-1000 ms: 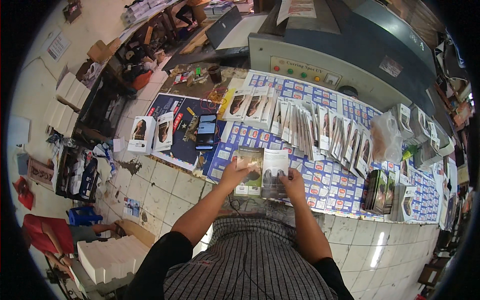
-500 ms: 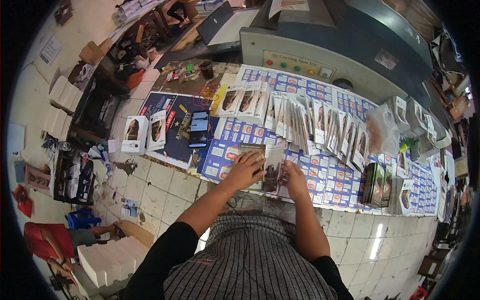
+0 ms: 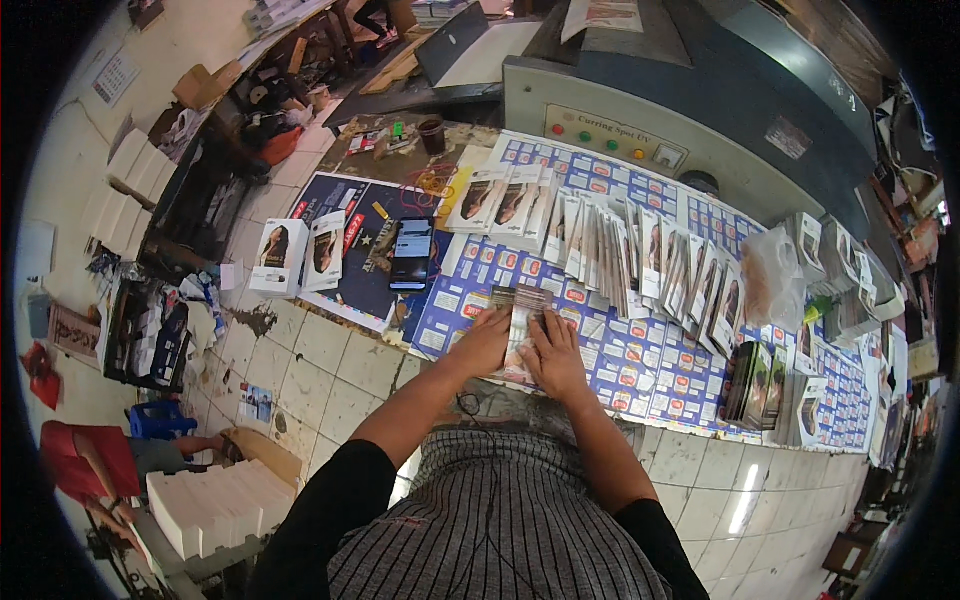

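Both of your hands are flat on one printed card sheet (image 3: 520, 335) lying on the blue-and-white printed sheets (image 3: 640, 365) that cover the tiled counter (image 3: 320, 360), just in front of your body; your left hand (image 3: 487, 340) presses its left half with the fingers stretched out and together, and your right hand (image 3: 553, 352) presses the right half with the fingers spread, so neither hand grips anything, they only bear down. Beyond your hands a long row of folded cartons (image 3: 610, 240) leans in overlapping order; a phone (image 3: 411, 253) lies on the dark poster (image 3: 365, 245) to your left; a stack of dark cartons (image 3: 752, 380) stands to your right. Uneven pressure would likely skew the fold, because the sheet sits on slick paper and can slide under your palms; a wide sweep of your right elbow might tip that dark stack; a push forward could probably knock the leaning row over.
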{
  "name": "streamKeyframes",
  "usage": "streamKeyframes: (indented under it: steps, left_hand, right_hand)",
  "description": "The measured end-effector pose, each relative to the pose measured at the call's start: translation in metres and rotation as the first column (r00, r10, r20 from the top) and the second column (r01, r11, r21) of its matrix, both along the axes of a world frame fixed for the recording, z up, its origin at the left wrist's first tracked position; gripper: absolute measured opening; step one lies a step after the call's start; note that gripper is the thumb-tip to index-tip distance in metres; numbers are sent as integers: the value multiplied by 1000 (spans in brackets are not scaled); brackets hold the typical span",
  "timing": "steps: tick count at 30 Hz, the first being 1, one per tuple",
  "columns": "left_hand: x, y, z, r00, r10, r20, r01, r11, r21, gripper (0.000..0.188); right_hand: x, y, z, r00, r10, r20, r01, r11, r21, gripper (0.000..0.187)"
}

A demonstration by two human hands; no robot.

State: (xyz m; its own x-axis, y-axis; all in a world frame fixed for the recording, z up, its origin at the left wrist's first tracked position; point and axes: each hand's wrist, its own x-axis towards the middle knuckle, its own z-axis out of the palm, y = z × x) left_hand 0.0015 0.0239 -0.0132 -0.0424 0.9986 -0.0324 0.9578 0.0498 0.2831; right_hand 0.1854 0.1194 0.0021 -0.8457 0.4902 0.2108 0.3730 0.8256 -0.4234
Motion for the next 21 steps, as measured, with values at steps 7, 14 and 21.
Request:
streamKeyframes:
  steps: [7,14,21]
  left_hand:
    - [-29,-36,10,991,131,9,-131,991,-2,52]
    - [-28,-32,12,993,98,-70,-103,992,-78,54]
    - [-41,-31,9,951,173,258,-158,984,-79,57]
  right_hand:
    - [-6,-3,0,1000,17,16,-16,999,-28,59]
    - [-27,-12,4,992,69,103,-64,997,-50,67]
    - [-31,-13,-3,984,63,168,-71,997,41,64]
